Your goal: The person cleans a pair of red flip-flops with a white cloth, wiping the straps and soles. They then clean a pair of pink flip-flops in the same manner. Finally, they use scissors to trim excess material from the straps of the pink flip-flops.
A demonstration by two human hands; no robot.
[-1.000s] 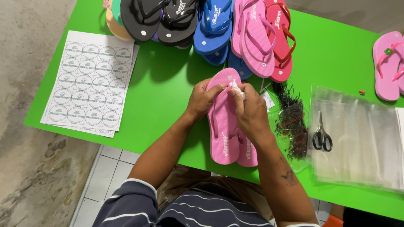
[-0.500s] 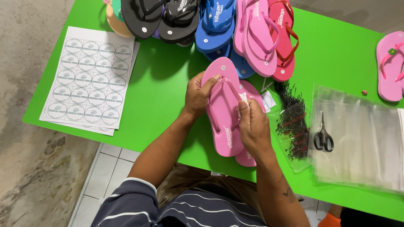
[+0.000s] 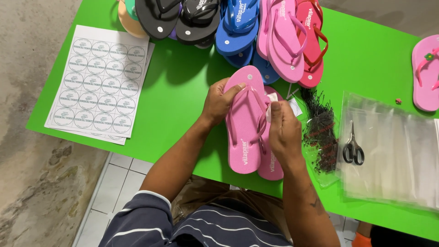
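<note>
Two smooth foam pink sandals in both hands.

This looked like a small footwear packing workshop rather than a home or shop. A bright green worktable stood over a rough concrete and tiled floor. At its far edge lay a pile of flip-flops in black, blue, pink and red. A sheet of round labels, a stack of clear plastic bags, scissors and a heap of black tag fasteners lay beside it.
</note>
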